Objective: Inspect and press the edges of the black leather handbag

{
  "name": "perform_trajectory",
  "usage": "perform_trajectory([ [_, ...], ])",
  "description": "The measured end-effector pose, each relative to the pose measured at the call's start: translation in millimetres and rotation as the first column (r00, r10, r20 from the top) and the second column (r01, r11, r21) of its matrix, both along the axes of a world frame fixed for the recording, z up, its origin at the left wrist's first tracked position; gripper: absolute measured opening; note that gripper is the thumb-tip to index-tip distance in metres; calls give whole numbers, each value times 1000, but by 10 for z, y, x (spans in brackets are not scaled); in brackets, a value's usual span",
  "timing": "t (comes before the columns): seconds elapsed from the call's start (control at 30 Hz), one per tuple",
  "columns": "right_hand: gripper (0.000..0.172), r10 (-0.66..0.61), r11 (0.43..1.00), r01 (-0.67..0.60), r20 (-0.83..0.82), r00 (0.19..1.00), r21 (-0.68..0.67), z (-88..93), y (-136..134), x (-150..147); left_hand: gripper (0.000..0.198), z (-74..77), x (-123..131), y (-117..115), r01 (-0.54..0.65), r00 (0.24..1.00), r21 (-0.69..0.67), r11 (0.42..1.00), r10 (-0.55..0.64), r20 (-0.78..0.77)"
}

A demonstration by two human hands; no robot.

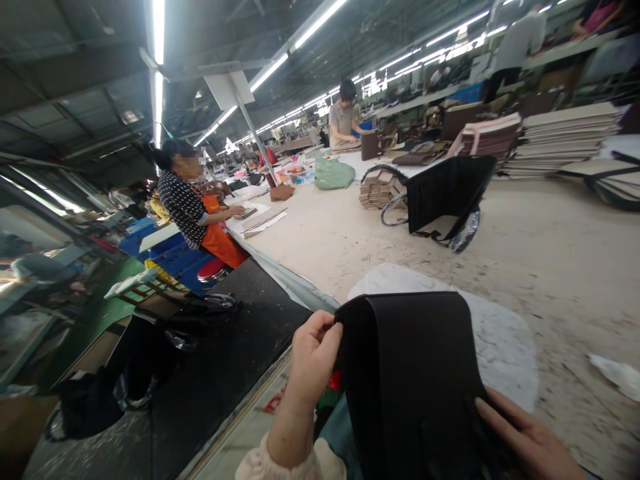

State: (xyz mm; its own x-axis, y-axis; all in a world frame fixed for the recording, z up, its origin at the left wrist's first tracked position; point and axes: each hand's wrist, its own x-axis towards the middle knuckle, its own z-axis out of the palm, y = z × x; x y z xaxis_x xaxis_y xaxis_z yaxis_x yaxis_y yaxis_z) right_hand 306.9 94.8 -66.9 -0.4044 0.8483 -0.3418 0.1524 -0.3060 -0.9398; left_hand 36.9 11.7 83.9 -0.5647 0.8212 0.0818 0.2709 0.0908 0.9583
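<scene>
A black bag with a smooth front panel is right in front of me, over the near edge of the work table. My left hand pinches its upper left edge between thumb and fingers. Low on the right side, my right hand grips the bag, its fingers partly hidden behind and below it. The bag's lower end runs out of the picture. Farther off on the table, a second black bag lies tilted with its mouth open and its handles wrapped in clear plastic.
A white sheet lies under the bag on the stained table. Stacked panels and a green plastic bag are farther back. At left, black bags rest on a dark surface. A co-worker in an orange apron works beyond.
</scene>
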Motion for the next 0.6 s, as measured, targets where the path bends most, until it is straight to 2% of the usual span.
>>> perform_trajectory([
  [0.07, 54, -3, 1000, 3, 30, 1000, 10, -44, 15, 15, 24, -31, -12, 0, -47, 997, -24, 999, 46, -64],
  [0.17, 53, -1, 999, -2, 51, 999, 47, -78, 22, 38, 27, -54, -29, -16, -76, 973, -94, 993, 53, -223],
  [0.3, 48, 12, 999, -16, 64, 998, 51, -10, 16, 45, 28, -157, -86, -47, -114, 905, -155, 981, 39, -423],
  [0.4, 46, 35, 995, -40, 56, 998, 91, 96, 8, 24, 30, -416, -191, -50, -164, 874, -205, 965, 45, -484],
  [0.5, 42, 45, 990, -50, 34, 998, 135, 203, -10, -24, 30, -804, -313, -34, -225, 886, -316, 922, 59, -460],
  [0.6, 40, 35, 991, -35, 2, 999, 128, 286, -30, -87, 16, -1150, -395, -37, -256, 911, -421, 871, 72, -405],
])
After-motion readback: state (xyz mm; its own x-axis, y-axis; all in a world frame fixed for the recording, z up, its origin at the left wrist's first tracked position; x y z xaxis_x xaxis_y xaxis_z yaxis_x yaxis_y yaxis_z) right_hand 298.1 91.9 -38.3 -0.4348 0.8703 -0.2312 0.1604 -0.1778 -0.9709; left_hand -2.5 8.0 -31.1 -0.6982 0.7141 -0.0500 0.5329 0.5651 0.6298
